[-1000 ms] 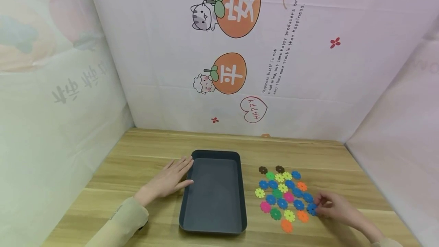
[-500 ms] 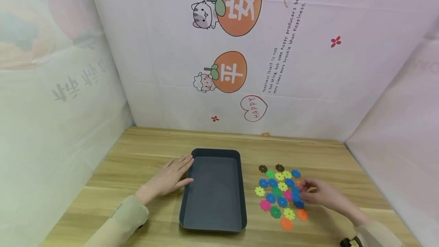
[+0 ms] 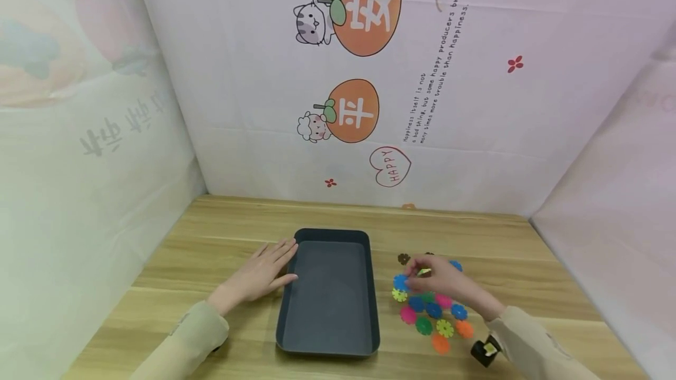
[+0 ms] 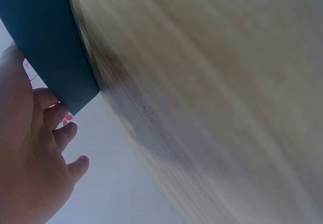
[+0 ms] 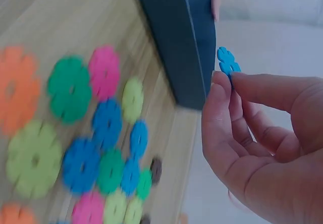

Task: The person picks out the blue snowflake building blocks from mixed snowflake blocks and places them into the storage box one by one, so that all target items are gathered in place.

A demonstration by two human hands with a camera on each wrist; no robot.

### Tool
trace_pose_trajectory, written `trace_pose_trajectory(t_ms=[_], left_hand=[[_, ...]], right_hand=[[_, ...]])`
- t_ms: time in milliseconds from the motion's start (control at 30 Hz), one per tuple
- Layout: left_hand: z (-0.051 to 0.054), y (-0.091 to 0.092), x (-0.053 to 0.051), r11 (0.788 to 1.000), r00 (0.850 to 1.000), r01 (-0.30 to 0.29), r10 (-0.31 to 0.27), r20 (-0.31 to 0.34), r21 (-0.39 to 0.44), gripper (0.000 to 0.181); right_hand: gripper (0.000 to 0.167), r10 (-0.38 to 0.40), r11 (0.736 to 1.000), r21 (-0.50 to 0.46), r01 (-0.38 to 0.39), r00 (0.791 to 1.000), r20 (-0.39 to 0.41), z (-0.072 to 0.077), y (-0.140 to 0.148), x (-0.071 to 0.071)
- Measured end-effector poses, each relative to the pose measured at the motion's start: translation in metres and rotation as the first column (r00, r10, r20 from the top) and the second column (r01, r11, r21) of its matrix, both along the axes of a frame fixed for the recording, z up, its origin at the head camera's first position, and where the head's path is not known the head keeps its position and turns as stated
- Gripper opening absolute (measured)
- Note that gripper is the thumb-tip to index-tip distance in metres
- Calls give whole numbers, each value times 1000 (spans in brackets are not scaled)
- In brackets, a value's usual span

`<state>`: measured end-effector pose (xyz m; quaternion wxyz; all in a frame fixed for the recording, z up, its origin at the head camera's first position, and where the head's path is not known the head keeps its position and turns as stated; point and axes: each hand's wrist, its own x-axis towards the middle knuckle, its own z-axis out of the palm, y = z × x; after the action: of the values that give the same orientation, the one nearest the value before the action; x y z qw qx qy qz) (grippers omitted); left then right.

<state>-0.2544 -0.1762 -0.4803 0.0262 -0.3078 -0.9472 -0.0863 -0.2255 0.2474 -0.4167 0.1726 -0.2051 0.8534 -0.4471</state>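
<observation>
My left hand lies with fingers spread against the left rim of a dark grey tray; in the left wrist view its fingertips touch the tray's side. Between thumb and fingertips, my right hand pinches a blue flower-shaped disc, held over the left part of a group of coloured discs. The right wrist view shows that blue disc raised off the table, with the tray wall beyond it. Part of the group is hidden under my right hand.
Right of the tray, flat discs lie on the wooden table: pink, green, yellow, orange and others. White printed cloth walls stand at the back and both sides.
My right hand has moved left from the right edge of the disc group, carrying a blue disc toward the tray. My left hand has stayed at the tray's left rim.
</observation>
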Motion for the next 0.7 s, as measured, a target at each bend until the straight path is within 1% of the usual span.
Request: trace_pose_trajectory(t_ms=[67, 267, 367, 467, 633, 700], left_hand=[[0, 0, 0, 1000, 1000, 0, 0, -1, 1, 73], [2, 1, 1, 1000, 1000, 3, -3, 2, 14, 73], [2, 1, 1, 1000, 1000, 1, -1, 2, 9, 73], [2, 1, 1, 1000, 1000, -1, 1, 7, 7, 73], [1, 1, 1, 1000, 1000, -3, 3, 12, 8, 74], [0, 1, 0, 1000, 1000, -4, 4, 7, 4, 74]], right_hand=[[21, 17, 1000, -15, -17, 1000, 3, 0, -12, -2], [16, 99, 993, -58, -100, 995, -10, -5, -47, -5], [13, 131, 991, -40, -131, 991, -12, -7, -65, -4], [10, 134, 991, -17, -134, 991, 8, -7, -83, -3], [10, 120, 993, -32, -118, 989, 88, -6, -111, -1], [9, 118, 993, -30, -115, 988, 101, -8, -121, 0]])
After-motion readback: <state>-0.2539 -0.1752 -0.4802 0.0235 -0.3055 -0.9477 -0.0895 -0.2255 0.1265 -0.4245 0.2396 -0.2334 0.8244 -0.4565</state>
